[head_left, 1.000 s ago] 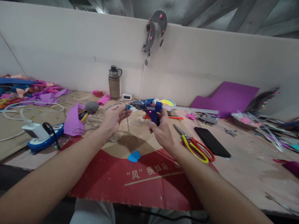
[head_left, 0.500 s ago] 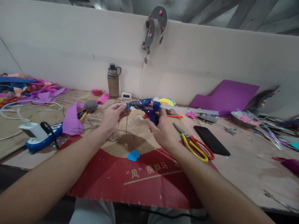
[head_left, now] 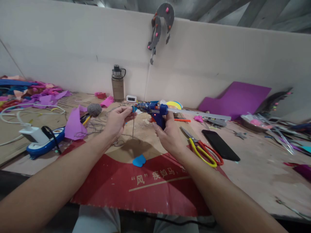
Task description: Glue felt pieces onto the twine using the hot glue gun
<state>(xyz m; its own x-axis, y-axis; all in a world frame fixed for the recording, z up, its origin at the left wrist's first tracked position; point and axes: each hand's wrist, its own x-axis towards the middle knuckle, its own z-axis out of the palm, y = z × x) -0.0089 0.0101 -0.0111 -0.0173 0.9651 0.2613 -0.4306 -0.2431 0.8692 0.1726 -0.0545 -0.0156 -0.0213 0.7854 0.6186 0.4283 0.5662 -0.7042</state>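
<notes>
My right hand (head_left: 168,132) is wrapped round the grip of a blue hot glue gun (head_left: 156,113), whose small red light is lit. A long pale glue stick (head_left: 201,113) juts from its back end. Between thumb and fingers, my left hand (head_left: 118,121) pinches a small blue felt piece (head_left: 133,109), with a grey yarn strand (head_left: 133,129) hanging below it. The nozzle is right at the felt piece; whether they touch I cannot tell. Below my hands, a blue heart-shaped piece (head_left: 139,160) lies on the red and tan cardboard (head_left: 104,184).
Scissors (head_left: 204,152) and a black phone (head_left: 220,145) lie right of my right forearm. A grey yarn ball (head_left: 94,110), a bottle (head_left: 118,85) and a power strip (head_left: 46,144) are on the left. Purple felt (head_left: 238,100) leans against the back wall.
The glue gun's nozzle stays close to the felt piece, and both hands hold nearly the same place. The view has tipped slightly downward; the blue heart lies where it was.
</notes>
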